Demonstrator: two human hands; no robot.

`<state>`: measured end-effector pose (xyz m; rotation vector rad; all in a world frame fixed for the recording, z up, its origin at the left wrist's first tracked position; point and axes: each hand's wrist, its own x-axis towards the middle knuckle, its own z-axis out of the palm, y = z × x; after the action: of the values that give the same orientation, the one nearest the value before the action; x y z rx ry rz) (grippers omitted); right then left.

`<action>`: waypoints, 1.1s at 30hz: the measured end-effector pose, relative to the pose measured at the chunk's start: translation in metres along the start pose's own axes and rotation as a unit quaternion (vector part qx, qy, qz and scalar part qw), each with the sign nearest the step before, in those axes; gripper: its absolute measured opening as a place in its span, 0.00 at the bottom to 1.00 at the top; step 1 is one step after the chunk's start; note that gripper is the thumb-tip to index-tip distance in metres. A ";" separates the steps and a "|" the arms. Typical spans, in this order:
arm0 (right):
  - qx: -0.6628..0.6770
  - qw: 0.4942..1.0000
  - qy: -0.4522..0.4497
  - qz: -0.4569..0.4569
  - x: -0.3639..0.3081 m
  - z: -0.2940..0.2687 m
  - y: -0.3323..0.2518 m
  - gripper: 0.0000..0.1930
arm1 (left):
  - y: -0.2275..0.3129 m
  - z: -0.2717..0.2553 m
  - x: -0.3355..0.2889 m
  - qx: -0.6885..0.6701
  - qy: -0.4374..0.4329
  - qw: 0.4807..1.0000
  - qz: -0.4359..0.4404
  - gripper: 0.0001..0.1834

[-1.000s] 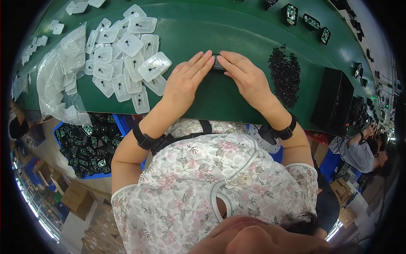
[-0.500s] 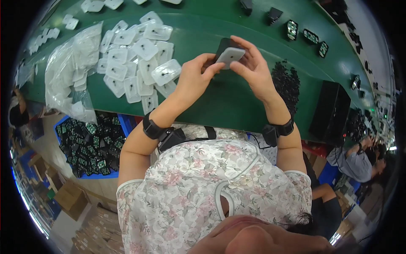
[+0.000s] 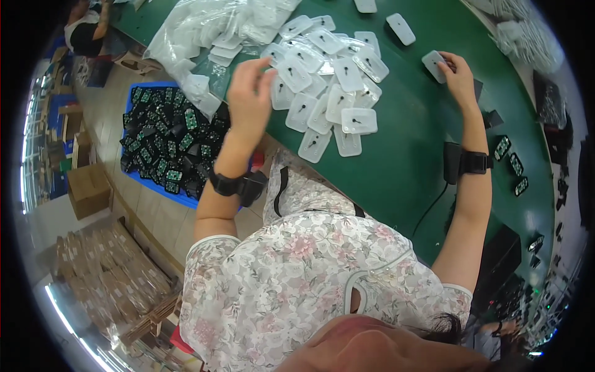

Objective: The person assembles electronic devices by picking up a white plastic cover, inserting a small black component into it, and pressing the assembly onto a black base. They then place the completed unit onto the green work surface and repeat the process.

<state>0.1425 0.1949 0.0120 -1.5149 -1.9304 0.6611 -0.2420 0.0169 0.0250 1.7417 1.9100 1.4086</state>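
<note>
Out to the right, my right hand [image 3: 459,80] grips a small rounded-rectangle case [image 3: 436,67] with a pale face; its fingers lie over one edge. My left hand [image 3: 249,99] is raised beside the left edge of a heap of white plastic covers [image 3: 320,115], slightly blurred. Its fingers and thumb are apart, and I see nothing between them. Most covers in the heap have a small dark part at the middle. Beyond my left hand lies a clear plastic bag [image 3: 186,31] with more white covers. Another white-faced case [image 3: 400,29] rests farther back.
A blue bin [image 3: 133,180] full of black housings with green circuit boards stands below the green table's [image 3: 396,161] left edge. Several open housings [image 3: 515,163] lie at the right, near a black box [image 3: 503,251]. A cardboard box [image 3: 88,189] sits at far left.
My hands have parted; the case was between both and is now in my right hand, farther right. My left hand has moved to the covers. The view has turned toward the left.
</note>
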 end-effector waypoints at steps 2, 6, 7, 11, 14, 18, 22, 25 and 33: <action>-0.028 1.000 0.007 -0.001 0.006 -0.004 0.006 0.15 | -0.045 -0.024 0.009 0.088 0.042 0.995 0.031 0.09; -0.056 0.996 -0.008 0.065 0.009 -0.008 0.012 0.17 | -0.114 -0.054 0.031 0.086 0.071 0.989 -0.093 0.11; -0.073 0.996 0.031 0.038 0.007 -0.006 0.012 0.17 | -0.126 -0.056 0.039 0.127 0.065 0.986 -0.081 0.11; -0.084 0.984 0.143 -0.063 -0.011 -0.015 -0.021 0.18 | -0.146 -0.048 0.060 0.266 -0.005 0.962 -0.066 0.21; -0.051 0.979 0.158 -0.118 -0.041 -0.029 -0.041 0.15 | -0.147 -0.041 0.070 0.325 -0.068 0.940 -0.073 0.32; -0.026 0.982 0.158 -0.104 -0.088 -0.052 -0.056 0.14 | -0.182 -0.053 0.087 0.291 -0.109 0.942 -0.129 0.39; 0.057 0.977 0.204 -0.033 -0.141 -0.072 -0.038 0.12 | -0.236 -0.064 0.083 0.297 -0.072 0.945 -0.116 0.38; 0.085 0.959 0.270 0.033 -0.184 -0.085 -0.016 0.11 | -0.195 -0.066 0.069 0.269 0.014 0.963 0.005 0.31; 0.079 0.908 0.372 0.177 -0.253 -0.097 0.002 0.10 | -0.042 -0.029 0.023 -0.169 -0.011 0.985 -0.017 0.20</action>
<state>0.2578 -0.0487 0.0413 -1.6990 -1.0181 0.2938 -0.2971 0.0281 0.0195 1.5490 1.5686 1.5830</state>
